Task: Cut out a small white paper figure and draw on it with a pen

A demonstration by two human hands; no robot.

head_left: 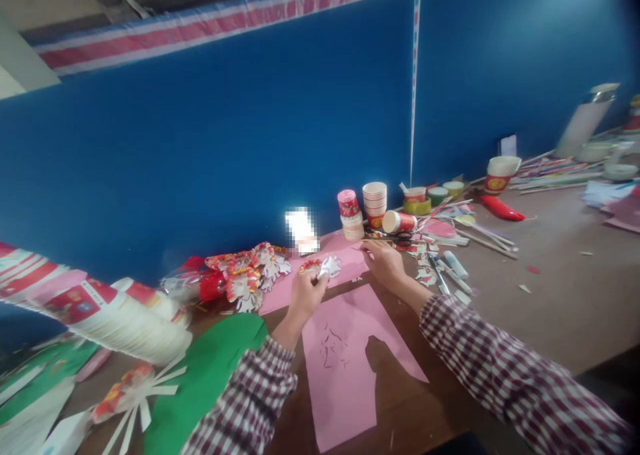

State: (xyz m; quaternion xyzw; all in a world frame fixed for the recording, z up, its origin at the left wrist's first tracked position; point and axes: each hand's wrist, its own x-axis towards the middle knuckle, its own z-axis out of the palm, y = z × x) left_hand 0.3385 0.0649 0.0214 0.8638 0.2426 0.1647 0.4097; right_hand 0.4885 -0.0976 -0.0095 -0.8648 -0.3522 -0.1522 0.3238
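Note:
My left hand [309, 293] is closed on a small paper cutout [330, 267], white on its right part with a red and yellow edge on the left. It is held above a sheet of pink paper [345, 258]. My right hand [385, 265] is over the right end of that sheet, fingers drawn together near the paper cups. Something thin seems to be at its fingertips, too fine to name. Nearer to me lies a second pink sheet [345, 388] with a piece cut out and dark marks on it. Similar cutouts [245, 281] are heaped left of my left hand.
Stacked paper cups [375, 201] and a tipped cup [400, 221] stand behind my right hand. Tubes, brushes and scraps [450, 271] lie to the right. Green paper [210, 355] and a leaning cup stack [135, 321] are at left. A blue partition [225, 141] closes the back.

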